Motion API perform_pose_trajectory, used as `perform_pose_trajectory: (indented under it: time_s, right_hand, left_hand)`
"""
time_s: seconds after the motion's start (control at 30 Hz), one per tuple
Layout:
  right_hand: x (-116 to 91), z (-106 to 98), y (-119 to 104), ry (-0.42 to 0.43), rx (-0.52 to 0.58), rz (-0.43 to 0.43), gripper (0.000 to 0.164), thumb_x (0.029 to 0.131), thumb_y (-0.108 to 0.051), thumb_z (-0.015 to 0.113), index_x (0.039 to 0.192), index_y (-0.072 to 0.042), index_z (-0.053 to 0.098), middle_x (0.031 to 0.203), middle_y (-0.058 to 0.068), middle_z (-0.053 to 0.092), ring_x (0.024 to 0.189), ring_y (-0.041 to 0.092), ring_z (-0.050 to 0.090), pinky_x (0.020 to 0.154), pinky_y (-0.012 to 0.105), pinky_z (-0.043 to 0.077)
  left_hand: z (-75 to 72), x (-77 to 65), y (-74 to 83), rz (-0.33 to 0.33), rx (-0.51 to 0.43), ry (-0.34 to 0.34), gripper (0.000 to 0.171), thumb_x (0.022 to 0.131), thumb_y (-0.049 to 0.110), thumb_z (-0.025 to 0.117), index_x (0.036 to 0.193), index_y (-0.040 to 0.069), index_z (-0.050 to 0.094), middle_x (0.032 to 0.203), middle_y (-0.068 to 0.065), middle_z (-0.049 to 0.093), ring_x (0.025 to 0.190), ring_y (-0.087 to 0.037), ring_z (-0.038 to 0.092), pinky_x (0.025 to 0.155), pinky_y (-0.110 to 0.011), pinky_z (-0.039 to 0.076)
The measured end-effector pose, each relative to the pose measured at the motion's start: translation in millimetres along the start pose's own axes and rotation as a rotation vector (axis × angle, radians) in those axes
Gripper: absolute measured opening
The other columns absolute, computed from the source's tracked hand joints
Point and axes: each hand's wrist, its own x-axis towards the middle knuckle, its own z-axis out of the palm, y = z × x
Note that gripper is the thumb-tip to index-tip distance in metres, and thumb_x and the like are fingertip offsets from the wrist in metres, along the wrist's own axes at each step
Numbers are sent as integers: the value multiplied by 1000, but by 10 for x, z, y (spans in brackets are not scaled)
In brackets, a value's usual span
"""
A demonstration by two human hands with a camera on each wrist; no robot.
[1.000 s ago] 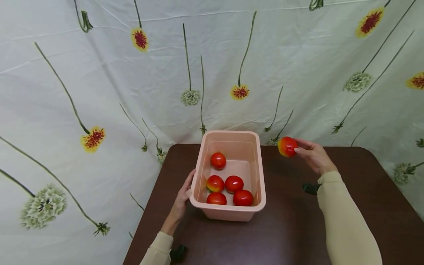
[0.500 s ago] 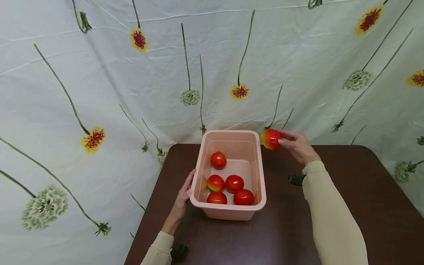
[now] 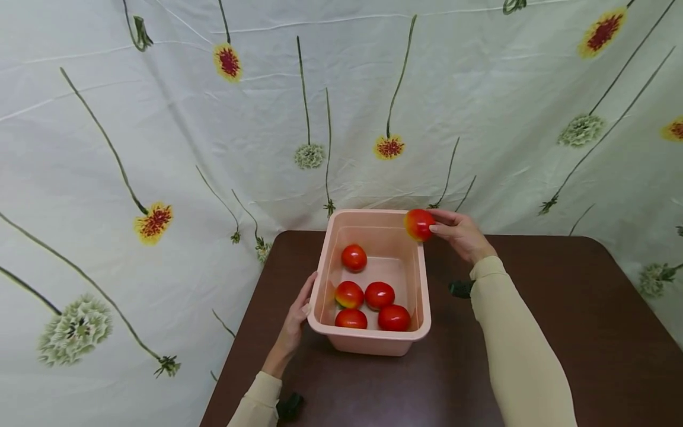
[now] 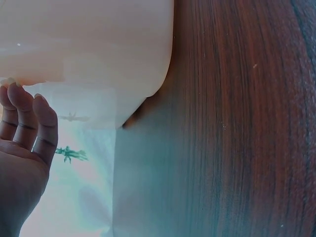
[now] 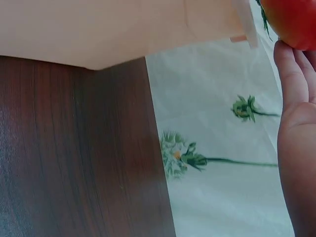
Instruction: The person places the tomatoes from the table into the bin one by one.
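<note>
In the head view my right hand [image 3: 463,236] pinches a glossy round red-and-yellow fruit [image 3: 419,225] between thumb and fingertips. It is held over the far right corner of a pink plastic bin [image 3: 368,343]. The right wrist view shows the fruit [image 5: 292,22] at its upper right, above the fingers. My left hand [image 3: 294,320] grips the bin's left side, thumb at the rim and fingers along the outer wall. Inside the bin lie several similar fruits: one red fruit [image 3: 354,258] towards the back, the others, such as a red fruit [image 3: 393,318], grouped at the near end.
The bin stands on a dark brown wooden table [image 3: 533,284], near its far edge. Behind the table hangs a pale cloth [image 3: 256,118] printed with flowers. A dark band [image 3: 290,406] shows at the left wrist and another dark band [image 3: 461,289] at the right.
My right hand has moved left with the fruit, from beside the bin to over its far right corner. The left hand and the bin stay in place.
</note>
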Motion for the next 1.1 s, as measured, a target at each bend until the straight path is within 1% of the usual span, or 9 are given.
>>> perform_pose_trajectory:
  time_s: [0.17,0.37,0.5,0.57,0.63,0.77,0.83,0.97,1.1]
  right_hand:
    - [24,80,-14,-23,-109,13,56,90,-12,67,141,0,47,115,-10,64,104,11,61,90,19,52]
    - [92,188,-17,-25,-143,17,54,88,-14,69,138,-2,52,117,-6,65,106,14,60,90,21,52]
    - [145,242,-5,-39,-172,18,54,88,-15,69,138,-3,52,123,-1,65,108,14,61,93,22,51]
    - [155,260,-8,-54,-186,26,54,89,-14,69,139,-4,52,131,5,62,113,14,60,97,24,50]
    - [158,271,-15,-74,-184,29,54,90,-10,67,141,-3,50,141,12,55,123,19,57,104,27,46]
    - [148,269,-30,-106,-164,28,55,91,-3,62,143,1,44,151,22,40,139,29,43,116,39,32]
    - [141,262,-34,-109,-164,31,55,91,-3,61,144,1,43,152,22,39,140,31,40,117,42,29]
    - [131,247,-34,-106,-172,37,55,92,-5,62,144,0,44,152,19,41,141,31,40,117,43,30]
    - [129,225,-11,-110,-163,31,55,93,-6,60,145,-1,43,152,18,41,141,30,40,114,37,34]
  left_hand:
    - [14,-3,10,2,0,-16,68,91,30,43,155,23,23,163,-6,19,145,-39,22,112,-69,14]
    - [11,2,-1,-2,3,-8,67,91,29,43,155,25,23,163,-4,20,146,-38,22,112,-69,14]
    - [4,8,-10,-12,4,-5,67,91,29,43,155,26,23,163,-3,20,146,-38,22,113,-68,15]
    - [4,4,-11,-17,5,-7,67,91,30,43,155,26,23,163,-3,20,146,-38,23,113,-68,16]
    - [4,-1,-11,-22,0,-8,66,92,30,42,155,26,23,163,-3,20,145,-38,24,113,-68,16]
    - [-1,-14,-14,-22,-10,-9,66,92,29,40,155,26,23,163,-2,20,144,-38,26,113,-69,15]
    - [-7,-16,-13,-23,-6,-9,66,92,29,41,155,26,23,163,-2,20,144,-37,26,113,-69,15]
    - [-18,-13,-9,-22,-3,-9,66,92,29,41,155,26,23,163,-2,20,143,-38,27,113,-69,16]
    - [-22,-6,-6,-31,-8,-7,67,91,29,42,155,27,23,163,-2,21,143,-38,27,113,-69,16]
